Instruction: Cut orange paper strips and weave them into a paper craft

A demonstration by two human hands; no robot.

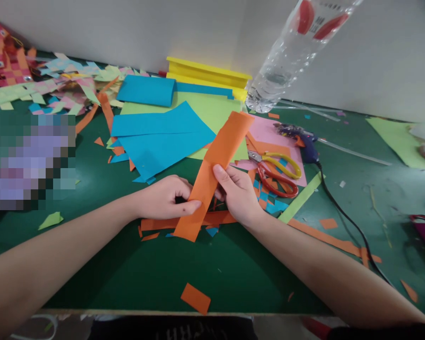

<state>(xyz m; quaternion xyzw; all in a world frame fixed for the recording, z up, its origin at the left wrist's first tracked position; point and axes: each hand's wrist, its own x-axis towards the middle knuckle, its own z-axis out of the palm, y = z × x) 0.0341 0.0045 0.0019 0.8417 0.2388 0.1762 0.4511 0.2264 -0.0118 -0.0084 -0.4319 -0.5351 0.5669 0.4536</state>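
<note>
A strip of orange paper [217, 156] slants across the middle of the view, raised above the table. My left hand [172, 196] is closed on its lower part, thumb on the near face. Higher up, my right hand [239, 191] pinches its right edge with the thumb in front. Beneath the strip lie another orange paper band [163, 224] and small offcuts. Blue paper sheets [156, 146] rest just beyond my left hand. Scissors with one yellow and one red handle [276, 172] lie past my right hand, over orange and blue scraps.
A glue gun [308, 146] with a trailing black cord lies at the right. Behind stand a clear water bottle [286, 61] and folded yellow paper [205, 75]. Woven paper strips [71, 85] heap up at the far left, near a blurred-out object [24, 160]. The table's front edge [127, 311] runs close to my body.
</note>
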